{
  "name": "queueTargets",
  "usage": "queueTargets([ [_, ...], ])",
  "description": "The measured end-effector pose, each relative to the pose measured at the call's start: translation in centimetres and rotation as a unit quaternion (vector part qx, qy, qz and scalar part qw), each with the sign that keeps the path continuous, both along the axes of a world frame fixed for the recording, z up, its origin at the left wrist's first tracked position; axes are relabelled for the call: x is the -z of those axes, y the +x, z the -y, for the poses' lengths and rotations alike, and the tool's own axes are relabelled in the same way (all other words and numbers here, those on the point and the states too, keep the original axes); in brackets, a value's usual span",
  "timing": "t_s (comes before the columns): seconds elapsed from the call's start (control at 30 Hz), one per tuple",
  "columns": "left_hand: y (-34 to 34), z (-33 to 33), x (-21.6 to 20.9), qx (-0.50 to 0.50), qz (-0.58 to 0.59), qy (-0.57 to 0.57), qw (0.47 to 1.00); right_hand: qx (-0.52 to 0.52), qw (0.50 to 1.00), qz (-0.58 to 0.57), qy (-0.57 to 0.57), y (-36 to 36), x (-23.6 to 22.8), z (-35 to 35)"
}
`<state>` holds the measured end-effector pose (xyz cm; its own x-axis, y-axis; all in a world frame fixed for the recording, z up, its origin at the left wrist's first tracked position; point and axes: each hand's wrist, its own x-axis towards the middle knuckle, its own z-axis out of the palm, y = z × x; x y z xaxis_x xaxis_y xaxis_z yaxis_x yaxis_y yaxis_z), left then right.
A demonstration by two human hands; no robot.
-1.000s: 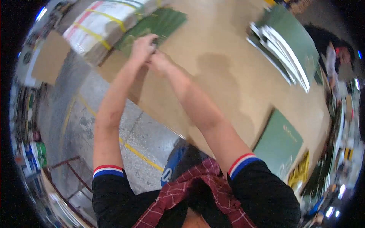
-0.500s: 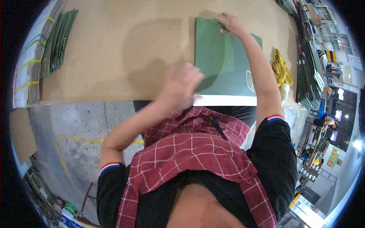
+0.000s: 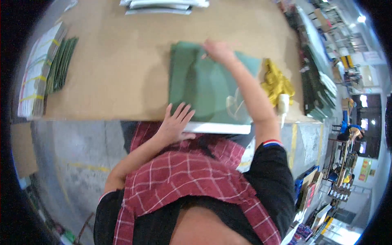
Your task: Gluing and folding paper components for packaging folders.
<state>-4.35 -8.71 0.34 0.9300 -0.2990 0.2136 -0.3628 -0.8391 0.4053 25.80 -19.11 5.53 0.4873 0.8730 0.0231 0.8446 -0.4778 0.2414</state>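
A flat, roughly rectangular green paper-like piece with a pale leaf print (image 3: 200, 85) lay on the brown tabletop (image 3: 118, 61), at the near edge, before the person's body. It spanned the diagonal between the hands: from the right hand (image 3: 219, 51), over its far edge, it stretched back toward the body; from the left hand (image 3: 175, 124), at its near left corner, it ran away and to the right. Neither hand was plainly nearer (its long axis was hard to judge under the bent lens). The left grip was loose, fingers spread over the corner; the right fingers looked curled, but blur left me unable to tell whether they pinched anything.

Counted, there were two hands, one green piece with one white strip (image 3: 224, 128) along its near edge, one crumpled yellow cloth-like bundle (image 3: 274, 81), one white nozzled bottle (image 3: 283, 102), one white-wrapped bundle with yellow straps (image 3: 34, 87), and one white-edged stack (image 3: 159, 5) opposite. The folded dark green pieces (image 3: 61, 67) beside the strapped bundle overlapped too closely to number.
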Motion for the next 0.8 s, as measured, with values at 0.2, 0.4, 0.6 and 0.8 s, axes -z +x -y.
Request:
queueTargets([
  [0.2, -1.2, 0.8, -1.3, -0.002, 0.067, 0.071, 0.995, 0.156, 0.963, -0.217, 0.030, 3.3, -1.0, 1.0],
  [0.4, -2.0, 2.4, -2.9, -0.026, 0.033, -0.028, 0.999, 0.155, 0.957, -0.229, -0.087, 3.5, -1.7, 1.0],
  [0.6, -2.1, 3.6, -2.1, -0.053, 0.042, -0.034, 0.997, 0.135, 0.963, -0.183, -0.147, 5.8, -1.3, 0.5],
  [0.8, -2.3, 2.3, -2.1, -0.105, 0.016, -0.143, 0.984, 0.154, 0.973, -0.153, -0.075, 4.0, -2.7, -0.6],
])
